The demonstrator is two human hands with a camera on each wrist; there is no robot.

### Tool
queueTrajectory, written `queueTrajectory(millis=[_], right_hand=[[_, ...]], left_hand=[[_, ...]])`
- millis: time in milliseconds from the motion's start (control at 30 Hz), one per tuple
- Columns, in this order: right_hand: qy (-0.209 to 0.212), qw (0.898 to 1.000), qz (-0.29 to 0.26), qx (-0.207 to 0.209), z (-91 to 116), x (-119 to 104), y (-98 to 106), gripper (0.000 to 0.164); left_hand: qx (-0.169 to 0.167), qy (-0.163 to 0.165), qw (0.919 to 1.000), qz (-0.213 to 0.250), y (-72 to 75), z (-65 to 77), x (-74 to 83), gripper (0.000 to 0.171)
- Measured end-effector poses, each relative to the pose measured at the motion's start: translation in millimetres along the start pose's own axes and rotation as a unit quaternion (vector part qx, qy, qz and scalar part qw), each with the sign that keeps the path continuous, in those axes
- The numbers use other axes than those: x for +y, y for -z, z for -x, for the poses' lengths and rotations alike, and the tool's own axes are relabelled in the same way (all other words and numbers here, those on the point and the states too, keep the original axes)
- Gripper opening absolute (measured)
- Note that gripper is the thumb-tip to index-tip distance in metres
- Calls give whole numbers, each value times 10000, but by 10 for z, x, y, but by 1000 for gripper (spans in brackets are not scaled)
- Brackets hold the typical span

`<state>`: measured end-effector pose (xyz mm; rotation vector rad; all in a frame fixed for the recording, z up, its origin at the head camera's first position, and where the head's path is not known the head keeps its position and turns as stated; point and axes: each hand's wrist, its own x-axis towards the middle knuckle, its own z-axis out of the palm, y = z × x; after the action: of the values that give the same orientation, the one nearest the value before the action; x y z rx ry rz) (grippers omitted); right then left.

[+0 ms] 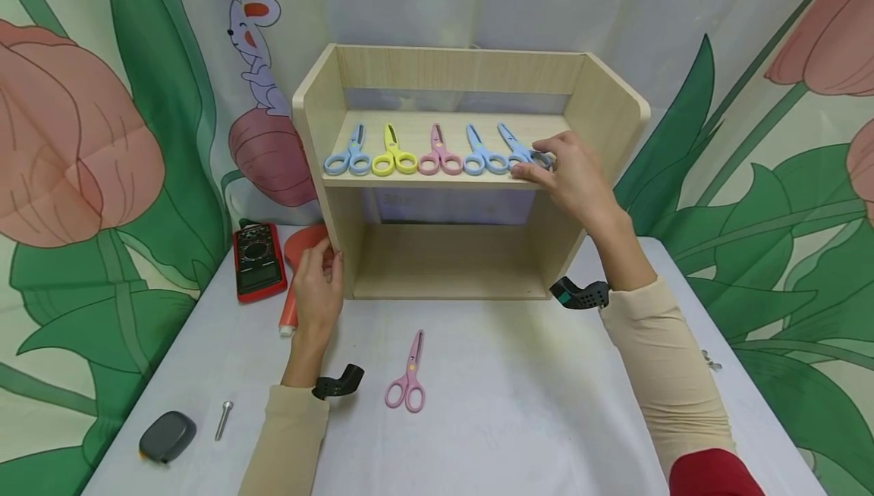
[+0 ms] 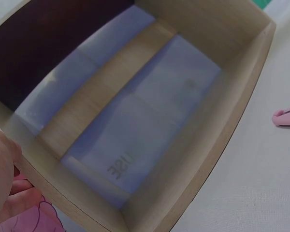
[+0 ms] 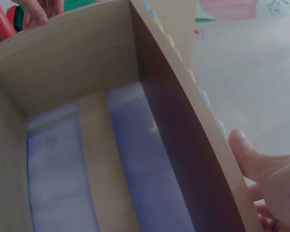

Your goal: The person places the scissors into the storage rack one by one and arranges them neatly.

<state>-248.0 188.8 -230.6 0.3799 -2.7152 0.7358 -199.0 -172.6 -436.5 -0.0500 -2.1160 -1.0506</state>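
Observation:
A small wooden shelf unit (image 1: 437, 262) stands on the table. Along its upper board lie blue scissors (image 1: 355, 149), yellow scissors (image 1: 390, 149), pink scissors (image 1: 438, 149), a second blue pair (image 1: 479, 149) and, at the right end, a third blue pair (image 1: 512, 143). My right hand (image 1: 570, 177) pinches the handle of that last pair, covering part of its loops. At the unit's left side, my left hand (image 1: 319, 287) touches the side panel (image 2: 48, 191) near its front edge, fingers loosely bent. Another pink pair of scissors (image 1: 410, 378) lies on the table before the unit.
Left of the unit are a red and black multimeter (image 1: 259, 262) and an orange-red object with a tube-like lower end (image 1: 287, 312), partly behind my left hand. A bolt (image 1: 223, 420) and a dark grey tape measure (image 1: 168, 436) lie nearer. A small metal piece (image 1: 711, 360) sits at the right edge.

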Motion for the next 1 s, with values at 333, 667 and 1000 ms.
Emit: queueTrajectory(millis=[333,667,1000], right_hand=[[1252,9751,-240,1814,386,-138,-269,62],[2013,9671,-343,1518,962,-235,-1027,68],[1662,9859,36,204,1456,-329,-1767,59]], left_hand=[[-1,-3,10000,-12,-11,2,-15,36],[21,-6,10000,-45,-5,-8,-13,37],[40,-16,10000,-26,-2,-11,-7,35]])
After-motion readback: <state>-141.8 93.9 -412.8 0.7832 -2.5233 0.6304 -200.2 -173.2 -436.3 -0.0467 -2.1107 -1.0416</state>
